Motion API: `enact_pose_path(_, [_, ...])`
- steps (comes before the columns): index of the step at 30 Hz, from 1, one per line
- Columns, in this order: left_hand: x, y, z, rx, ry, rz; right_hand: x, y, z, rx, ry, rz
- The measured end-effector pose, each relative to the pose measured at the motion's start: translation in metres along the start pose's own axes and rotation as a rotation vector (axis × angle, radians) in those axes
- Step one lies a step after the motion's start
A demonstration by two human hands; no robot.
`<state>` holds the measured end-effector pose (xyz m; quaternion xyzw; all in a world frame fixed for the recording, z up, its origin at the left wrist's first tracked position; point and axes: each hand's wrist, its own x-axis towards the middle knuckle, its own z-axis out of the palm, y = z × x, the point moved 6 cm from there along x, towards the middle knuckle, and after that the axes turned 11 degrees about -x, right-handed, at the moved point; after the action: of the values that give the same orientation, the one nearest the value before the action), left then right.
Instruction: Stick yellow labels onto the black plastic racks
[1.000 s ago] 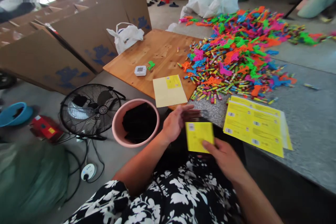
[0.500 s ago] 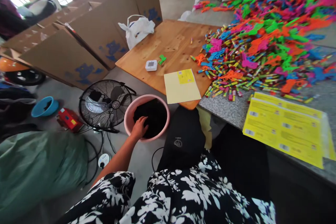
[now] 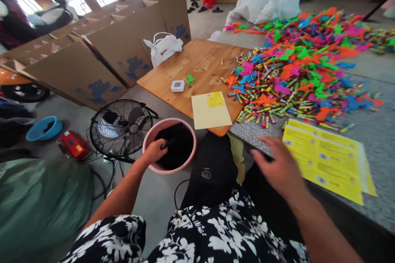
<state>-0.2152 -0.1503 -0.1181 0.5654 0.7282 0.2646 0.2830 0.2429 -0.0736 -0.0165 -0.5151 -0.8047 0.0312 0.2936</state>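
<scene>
My left hand (image 3: 156, 151) is over a pink basin (image 3: 194, 148), its fingers curled and pinching some dark material. The basin holds a black mass (image 3: 180, 148); its kind does not show clearly. My right hand (image 3: 277, 164), slightly blurred, hovers above my lap by the table edge, thumb and fingers apart with nothing between them. Nearest to it are yellow printed sheets (image 3: 324, 156) on the grey stone top. A cream sheet with a yellow label (image 3: 211, 115) lies on the wooden board (image 3: 212, 55), near a small white device (image 3: 177, 86) and a green toy gun (image 3: 189, 79).
A heap of colourful plastic toy guns and small tubes (image 3: 296, 74) covers much of the tabletop. A black floor fan (image 3: 121, 129) stands left of the basin, with cables beside it. Farther left are a red box (image 3: 74, 145), a blue basin (image 3: 45, 129) and large cartons (image 3: 74, 74).
My right hand has come into view from the lower right. My left hand's fingers have closed on dark material and risen slightly toward the basin's left side. The head view has tilted up.
</scene>
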Motion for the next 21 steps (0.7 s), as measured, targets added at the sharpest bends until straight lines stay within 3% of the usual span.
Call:
enact_pose_path(2, [-0.001,0.015,-0.018,-0.128,0.156,-0.029,0.024,-0.031,0.032,-0.055,-0.062,-0.166])
enact_pose_path(5, [-0.006,0.035,-0.029,-0.731,0.310,-0.134,0.056,-0.070,0.082,-0.182,-0.132,-0.283])
enact_pose_path(7, [-0.008,0.052,-0.017,-1.175,0.256,-0.200,0.067,-0.085,0.102,-0.238,-0.158,-0.314])
enact_pose_path(9, [-0.008,0.075,0.001,-1.411,0.092,-0.204,0.066,-0.091,0.108,-0.263,-0.159,-0.349])
enact_pose_path(12, [-0.006,0.104,0.031,-1.511,-0.157,-0.161,0.051,-0.095,0.099,-0.245,-0.102,-0.415])
enact_pose_path(15, [0.005,0.115,0.054,-1.492,-0.278,-0.173,0.029,-0.097,0.083,-0.203,-0.034,-0.448])
enact_pose_path(21, [0.030,0.109,0.085,-1.441,-0.459,-0.435,-0.003,-0.099,0.064,-0.057,-0.027,-0.473])
